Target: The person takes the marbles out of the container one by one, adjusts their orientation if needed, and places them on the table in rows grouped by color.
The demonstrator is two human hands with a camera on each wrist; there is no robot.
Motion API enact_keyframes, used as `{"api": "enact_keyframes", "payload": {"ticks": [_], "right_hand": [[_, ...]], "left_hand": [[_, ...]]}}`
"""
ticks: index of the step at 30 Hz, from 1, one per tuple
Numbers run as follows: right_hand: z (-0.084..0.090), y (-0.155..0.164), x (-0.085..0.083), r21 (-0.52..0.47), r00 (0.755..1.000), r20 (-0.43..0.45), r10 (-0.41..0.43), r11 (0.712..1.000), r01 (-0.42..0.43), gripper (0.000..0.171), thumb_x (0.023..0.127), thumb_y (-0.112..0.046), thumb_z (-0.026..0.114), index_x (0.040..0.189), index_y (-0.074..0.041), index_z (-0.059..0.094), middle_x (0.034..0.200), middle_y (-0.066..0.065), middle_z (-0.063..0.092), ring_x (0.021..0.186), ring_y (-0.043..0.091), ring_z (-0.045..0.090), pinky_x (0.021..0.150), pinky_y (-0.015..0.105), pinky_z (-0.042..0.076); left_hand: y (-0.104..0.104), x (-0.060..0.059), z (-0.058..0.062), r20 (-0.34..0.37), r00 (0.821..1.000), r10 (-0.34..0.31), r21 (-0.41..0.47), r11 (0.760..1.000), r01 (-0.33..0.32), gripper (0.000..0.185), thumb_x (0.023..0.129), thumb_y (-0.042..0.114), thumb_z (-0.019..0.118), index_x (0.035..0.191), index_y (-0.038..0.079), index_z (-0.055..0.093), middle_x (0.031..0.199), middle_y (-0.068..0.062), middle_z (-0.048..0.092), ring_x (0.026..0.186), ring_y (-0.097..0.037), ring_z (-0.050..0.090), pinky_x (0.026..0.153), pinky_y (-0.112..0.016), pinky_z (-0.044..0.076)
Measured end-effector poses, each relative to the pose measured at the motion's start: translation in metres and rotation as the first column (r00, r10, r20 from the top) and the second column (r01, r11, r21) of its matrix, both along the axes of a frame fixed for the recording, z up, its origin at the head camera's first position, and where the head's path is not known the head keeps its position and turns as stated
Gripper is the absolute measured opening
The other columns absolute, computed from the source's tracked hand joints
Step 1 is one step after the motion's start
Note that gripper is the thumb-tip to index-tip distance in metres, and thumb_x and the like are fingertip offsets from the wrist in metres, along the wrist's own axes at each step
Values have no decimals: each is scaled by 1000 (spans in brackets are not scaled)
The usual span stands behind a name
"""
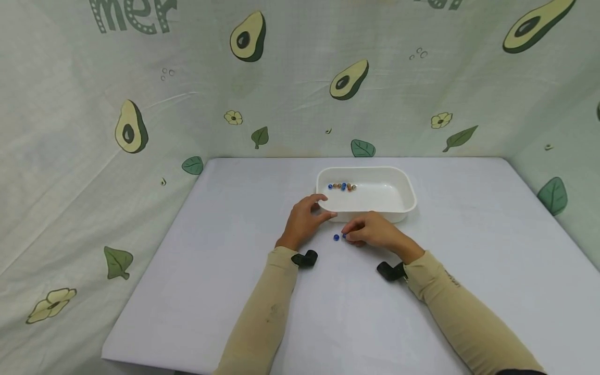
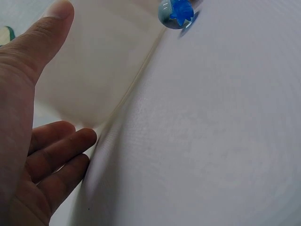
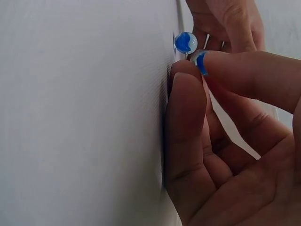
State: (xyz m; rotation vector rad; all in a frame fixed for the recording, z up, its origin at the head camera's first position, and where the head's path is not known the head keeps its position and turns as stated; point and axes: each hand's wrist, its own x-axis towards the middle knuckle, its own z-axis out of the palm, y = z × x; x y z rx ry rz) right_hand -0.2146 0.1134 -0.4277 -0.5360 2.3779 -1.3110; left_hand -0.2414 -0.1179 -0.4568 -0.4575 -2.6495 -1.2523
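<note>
Head view: near the counter's (image 1: 187, 291) far edge, a white tray (image 1: 383, 197) holds several marbles (image 1: 344, 186); the left hand (image 1: 302, 223), loosely spread, touches its near left corner. The right hand (image 1: 372, 229) is just in front.

Left wrist: thumb (image 2: 42, 44) stands well apart from fingers (image 2: 61, 153).

Right wrist: the right hand pinches a blue marble (image 3: 201, 63), a second marble (image 3: 186, 43) just beside it.

L hand (image 1: 302, 221) spread, R hand (image 1: 372, 229) pinching

A white table (image 1: 187, 291) bears a tray (image 1: 384, 195) and marble (image 1: 336, 237).
</note>
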Motion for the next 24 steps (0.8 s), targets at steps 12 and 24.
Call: {"api": "enact_keyframes", "payload": {"ticks": [12, 24], "right_hand": [[-2, -8, 2, 32, 999, -53, -7, 999, 9, 10, 89, -8, 75, 98, -4, 77, 84, 3, 71, 69, 17, 62, 65, 35, 53], [-2, -10, 2, 67, 997, -75, -10, 998, 15, 10, 90, -9, 73, 98, -6, 77, 81, 1, 71, 65, 16, 61, 63, 35, 51]], "left_hand": [[0, 0, 2, -5, 1000, 8, -30, 1000, -8, 48, 85, 43, 80, 123, 20, 63, 107, 2, 64, 97, -14, 56, 87, -36, 49], [1, 1, 3, -6, 1000, 7, -30, 1000, -7, 47, 85, 42, 79, 124, 20, 63, 108, 1, 64, 98, -14, 57, 87, -35, 49]]}}
